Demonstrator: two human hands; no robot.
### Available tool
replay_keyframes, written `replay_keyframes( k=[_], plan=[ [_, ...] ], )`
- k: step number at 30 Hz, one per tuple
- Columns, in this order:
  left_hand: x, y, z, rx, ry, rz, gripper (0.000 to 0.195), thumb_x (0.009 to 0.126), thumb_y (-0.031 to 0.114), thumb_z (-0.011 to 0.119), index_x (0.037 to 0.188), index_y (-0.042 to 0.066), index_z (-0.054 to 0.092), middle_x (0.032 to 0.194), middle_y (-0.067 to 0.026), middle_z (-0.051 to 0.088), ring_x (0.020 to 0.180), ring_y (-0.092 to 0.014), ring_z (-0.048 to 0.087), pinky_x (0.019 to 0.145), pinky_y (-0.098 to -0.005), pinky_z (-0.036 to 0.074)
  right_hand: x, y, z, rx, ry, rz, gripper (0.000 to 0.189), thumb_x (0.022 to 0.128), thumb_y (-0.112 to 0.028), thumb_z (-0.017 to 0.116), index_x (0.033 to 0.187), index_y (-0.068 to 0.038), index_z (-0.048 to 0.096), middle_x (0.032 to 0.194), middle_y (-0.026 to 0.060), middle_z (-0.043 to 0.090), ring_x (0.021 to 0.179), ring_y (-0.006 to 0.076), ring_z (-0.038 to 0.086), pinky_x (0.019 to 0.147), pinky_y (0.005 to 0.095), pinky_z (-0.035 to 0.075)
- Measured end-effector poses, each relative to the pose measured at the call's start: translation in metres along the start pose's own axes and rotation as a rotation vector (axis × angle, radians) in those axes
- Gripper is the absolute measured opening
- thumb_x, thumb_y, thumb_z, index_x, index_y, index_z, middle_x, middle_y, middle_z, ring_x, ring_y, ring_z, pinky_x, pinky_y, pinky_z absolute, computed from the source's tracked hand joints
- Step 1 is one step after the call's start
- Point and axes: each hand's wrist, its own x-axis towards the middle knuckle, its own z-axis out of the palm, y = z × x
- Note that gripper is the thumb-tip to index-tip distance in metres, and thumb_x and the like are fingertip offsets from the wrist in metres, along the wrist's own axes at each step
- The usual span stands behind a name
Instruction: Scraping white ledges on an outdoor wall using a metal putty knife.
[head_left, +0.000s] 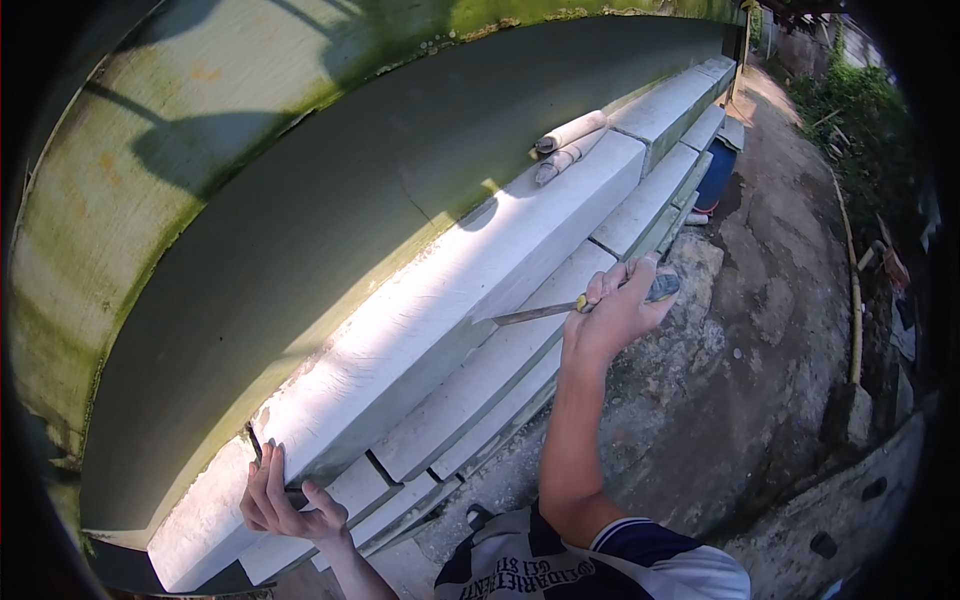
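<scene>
My right hand (619, 300) is closed around the dark and yellow handle of a narrow metal hand tool (536, 312), perhaps a chisel or file. Its tip meets the front side of a long pale block (420, 322), stone or concrete, near the lower edge. At the near end of that block my left hand (289, 499) lies over the joint with a shorter pale block (206, 510). The left fingertips touch the top near the gap, and the thumb stands apart. More pale blocks (487, 379) are stacked below in stepped rows.
Two dusty rolled cylinders (574, 142) lie on the block's far end, against a grey wall (360, 187). A mossy green ledge (82, 300) curves along the left. Beyond the stack stands a blue drum (716, 176). A dirt path (772, 285) runs along the right, with a pole (853, 300) beside it.
</scene>
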Motion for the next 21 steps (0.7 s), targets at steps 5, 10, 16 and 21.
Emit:
replay_keyframes(
  k=[5,10,16,21],
  plan=[
    [0.0,-0.002,-0.001,-0.012,0.017,-0.004,0.046,0.093,0.039,0.047,0.117,0.006,0.069,0.113,-0.0075,0.072,0.107,-0.029,0.06,0.103,-0.0402,0.032,0.01,0.003,-0.007,0.039,-0.011,0.007,0.019,0.099,-0.012,0.055,0.107,-0.011,0.038,0.059,-0.001,0.038,0.043,0.0072,0.03,0.038,0.0241,0.028],
    [-0.002,-0.001,0.002,0.002,0.008,-0.017,0.047,0.093,0.04,0.046,0.118,0.006,0.069,0.113,-0.0075,0.072,0.108,-0.029,0.059,0.103,-0.0396,0.031,-0.028,0.012,0.0,0.001,-0.13,0.185,0.016,0.099,-0.011,0.053,0.105,-0.009,0.038,0.059,-0.0017,0.037,0.042,0.0069,0.031,0.038,0.0236,0.03],
    [0.001,0.003,-0.003,-0.013,-0.024,-0.003,0.047,0.094,0.04,0.046,0.118,0.007,0.068,0.115,-0.007,0.071,0.11,-0.028,0.059,0.103,-0.0392,0.032,-0.011,-0.003,0.002,0.024,-0.053,0.083,0.013,0.099,-0.011,0.053,0.101,-0.01,0.041,0.061,-0.003,0.037,0.044,0.005,0.031,0.037,0.0221,0.028],
    [-0.003,-0.006,-0.001,0.027,-0.004,-0.002,0.047,0.093,0.04,0.047,0.118,0.007,0.068,0.115,-0.0068,0.071,0.11,-0.028,0.059,0.103,-0.0387,0.032,-0.022,-0.001,0.001,0.027,-0.066,0.11,0.017,0.1,-0.013,0.054,0.105,-0.01,0.038,0.055,-0.0019,0.037,0.04,0.0071,0.031,0.036,0.0245,0.028]
  ],
)
